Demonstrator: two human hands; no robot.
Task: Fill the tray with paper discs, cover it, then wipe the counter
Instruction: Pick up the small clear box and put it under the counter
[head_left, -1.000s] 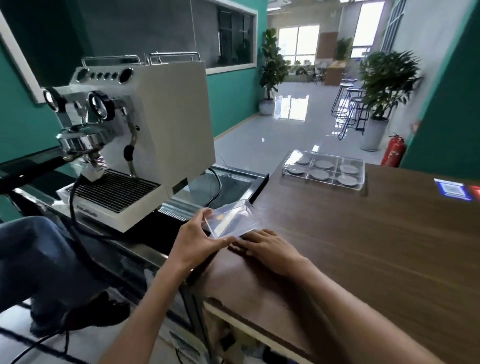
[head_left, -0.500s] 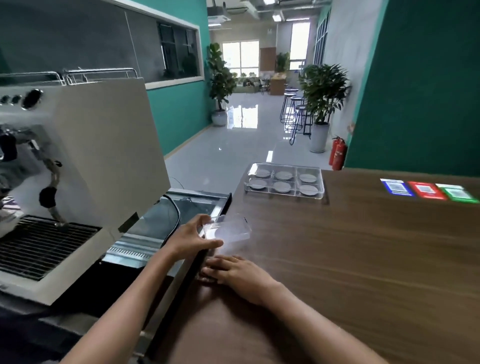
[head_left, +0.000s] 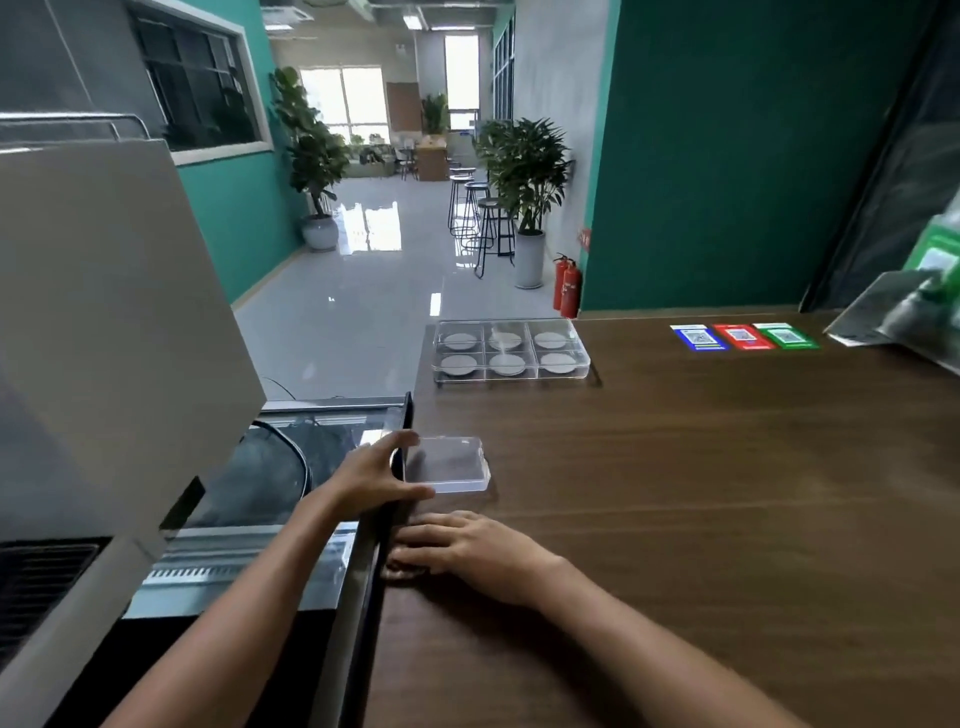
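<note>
A clear plastic tray (head_left: 582, 364) with six compartments stands at the far edge of the wooden counter (head_left: 675, 493), a pale paper disc (head_left: 460, 341) in each one. My left hand (head_left: 374, 475) grips a clear plastic lid (head_left: 452, 465) by its left end, flat and low over the counter's left edge. My right hand (head_left: 467, 551) lies palm down on the counter just in front of the lid, fingers spread, holding nothing.
A white espresso machine (head_left: 104, 338) fills the left side, with a steel well and black cable (head_left: 291, 452) beside the counter. Blue, red and green code stickers (head_left: 743, 336) lie at the far right, near a green plastic bag (head_left: 914, 312).
The view has swung right, away from the espresso machine. My left hand has brought the lid from a tilted hold down to flat over the counter edge. My right hand stays flat.
</note>
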